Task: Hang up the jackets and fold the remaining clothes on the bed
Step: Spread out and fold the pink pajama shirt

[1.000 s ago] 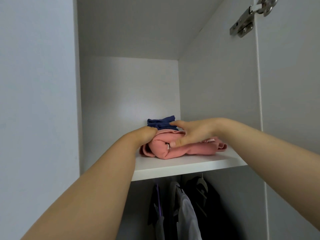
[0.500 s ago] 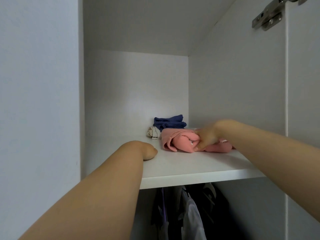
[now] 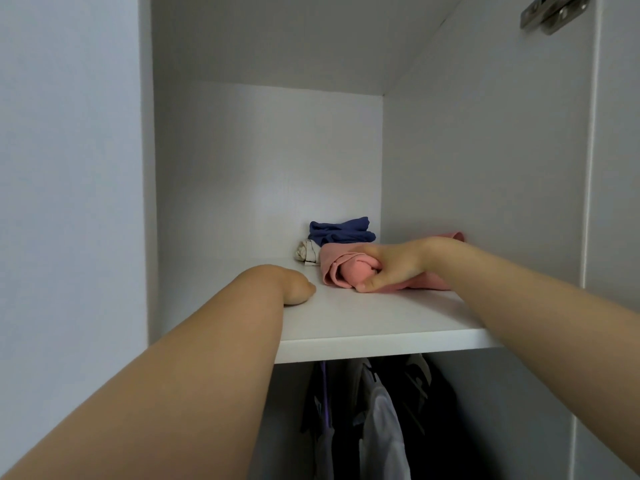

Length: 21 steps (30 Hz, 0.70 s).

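Slippage is my first worry here. The left grip (image 3: pixel 294 285) rests on the shelf (image 3: pixel 363 320) holding nothing, its fingers loosely curled as far as I can see, so it gives the clothes no support. To its right, the right grip (image 3: pixel 391 268) is clamped on the rolled end of the pink garment (image 3: pixel 332 271), thumb low and fingers over the top. That garment lies on the shelf, running from the grip towards the wardrobe's right wall (image 3: pixel 485 168).

If I push from that one end, I judge the roll could loosen and the fold come undone. If I draw back carelessly, the cloth could trail over the shelf's front edge and drop towards the hanging clothes (image 3: pixel 381 417) below both grips.

Left of the left grip stands the wardrobe's side panel (image 3: pixel 69 168), near enough to crowd that forearm. Behind the right grip, a small pale bundle (image 3: pixel 306 251) sits just beside the pink garment's far corner, and a folded blue garment (image 3: pixel 341 230) lies just behind it in the back right corner. These two fill the depth there, so a shove inward would likely bunch them. Bare shelf lies beyond the left grip. A metal hinge (image 3: pixel 550 12) sits high above the right grip. I cannot see the bed.
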Motion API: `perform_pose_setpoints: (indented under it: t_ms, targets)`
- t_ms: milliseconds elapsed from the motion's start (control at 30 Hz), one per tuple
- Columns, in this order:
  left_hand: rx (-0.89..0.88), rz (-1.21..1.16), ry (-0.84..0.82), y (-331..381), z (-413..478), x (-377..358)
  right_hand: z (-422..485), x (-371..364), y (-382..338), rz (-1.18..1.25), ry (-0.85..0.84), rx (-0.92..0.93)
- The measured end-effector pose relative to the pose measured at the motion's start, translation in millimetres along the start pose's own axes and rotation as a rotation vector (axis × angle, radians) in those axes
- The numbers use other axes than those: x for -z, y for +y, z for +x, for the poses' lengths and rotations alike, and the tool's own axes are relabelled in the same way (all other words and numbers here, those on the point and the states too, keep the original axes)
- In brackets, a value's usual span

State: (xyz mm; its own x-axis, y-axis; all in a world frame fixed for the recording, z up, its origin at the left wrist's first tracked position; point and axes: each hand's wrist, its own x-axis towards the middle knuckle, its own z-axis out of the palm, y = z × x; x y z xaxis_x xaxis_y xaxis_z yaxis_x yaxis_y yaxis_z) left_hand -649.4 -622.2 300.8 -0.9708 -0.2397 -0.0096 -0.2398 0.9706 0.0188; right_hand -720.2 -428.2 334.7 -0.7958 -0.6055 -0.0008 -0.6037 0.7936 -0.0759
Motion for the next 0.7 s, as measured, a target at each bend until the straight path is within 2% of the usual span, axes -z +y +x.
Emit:
perform_pose_setpoints:
  t_ms: [233, 400, 500, 600, 700]
  targets:
    - [0.019, -0.063, -0.043, 3.3, -16.4, 4.0, -18.7, -7.0, -20.3, -0.005, 0.117, -0.062]
    - [-0.008, -0.022, -0.049, 14.6, -48.4, 9.7, -57.4, -18.6, -52.4, -0.105, 0.277, -0.061]
    - [-0.012, -0.047, -0.034, 15.1, -68.3, 7.1, -73.5, -34.4, -66.3, -0.024, 0.360, -0.074]
    - [-0.016, -0.122, -0.005, 10.3, -87.2, 1.4, -90.0, -40.4, -78.3, 0.068, 0.373, -0.146]
    - [-0.027, -0.155, 0.092, 10.2, -109.1, -4.1, -104.4, -44.0, -82.6, 0.118, 0.395, -0.140]
